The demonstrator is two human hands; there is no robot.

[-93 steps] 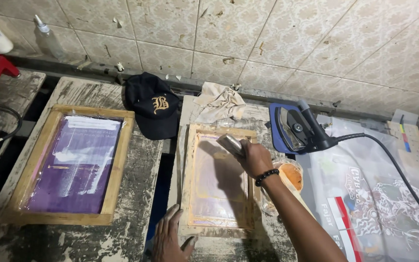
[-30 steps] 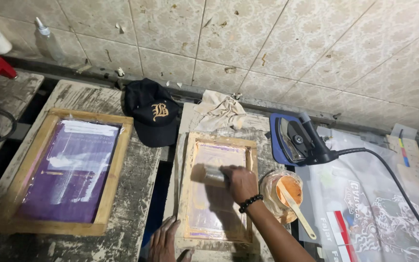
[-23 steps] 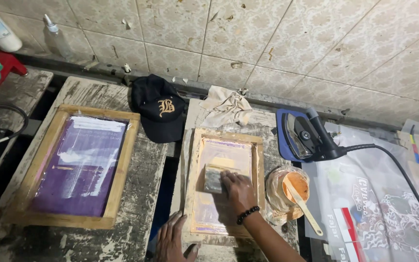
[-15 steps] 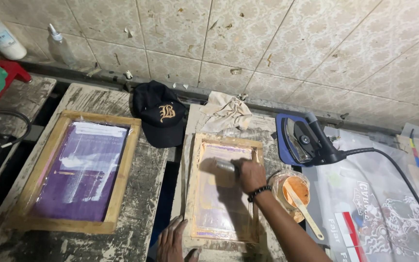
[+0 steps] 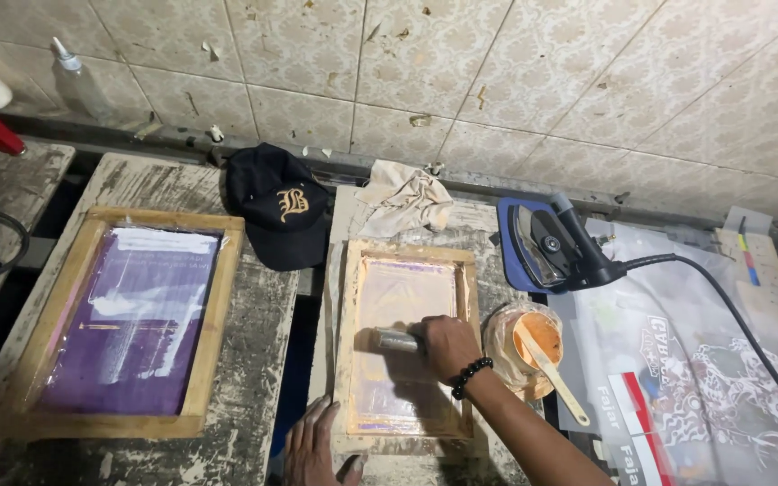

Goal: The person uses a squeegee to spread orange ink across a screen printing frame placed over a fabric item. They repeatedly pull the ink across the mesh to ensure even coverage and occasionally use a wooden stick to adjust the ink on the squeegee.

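At the far left a wooden frame (image 5: 119,328) lies flat on a rough, paint-scuffed wooden bench (image 5: 254,360); its stretched mesh is purple with pale streaks. Behind it, near the tiled wall (image 5: 497,81), sits a black cloth cap (image 5: 281,207) with a stitched emblem, and just beside that a crumpled beige rag (image 5: 402,200).

In the middle lies a smaller wooden frame (image 5: 346,351), its mesh stained pale orange and pink. The left hand (image 5: 317,447) presses flat and spread on the bottom left corner of this frame, grasping nothing. The right hand (image 5: 450,346), a dark bead bracelet at its wrist, is clenched around a squeegee (image 5: 396,340) whose grey blade rests across the middle of the mesh.

Just right of the frame stands a round tub of orange ink (image 5: 526,342) with a pale stick (image 5: 551,373) leaning in it. Behind the tub an electric iron (image 5: 551,243) rests on a blue pad, its black cord trailing right over a clear plastic sheet (image 5: 704,360) with printed designs.
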